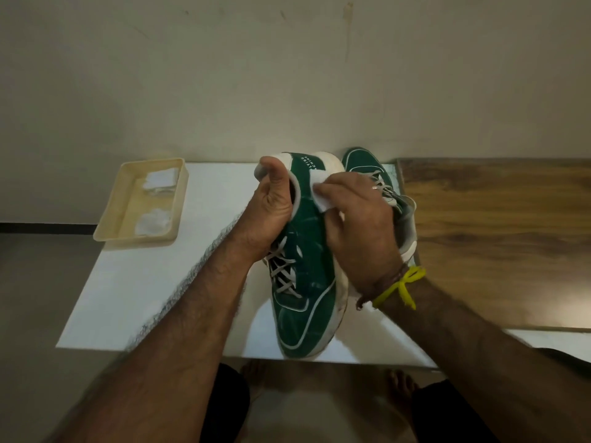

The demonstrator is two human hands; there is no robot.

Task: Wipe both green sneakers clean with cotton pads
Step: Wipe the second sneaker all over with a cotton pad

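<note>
Head view: left hand [271, 203] gripping suede sneaker [303, 282], right hand [358, 225] pinching soft cotton pad [321, 195].

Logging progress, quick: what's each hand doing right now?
Left hand: grips the held sneaker at its collar.
Right hand: presses a cotton pad on it.

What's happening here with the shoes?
A person is cleaning a pair of green sneakers. The left hand grips the collar of one sneaker, tilted up off the white board, while the right hand presses a cotton pad against its side. The other sneaker waits behind. More pads lie in a tray.
</note>
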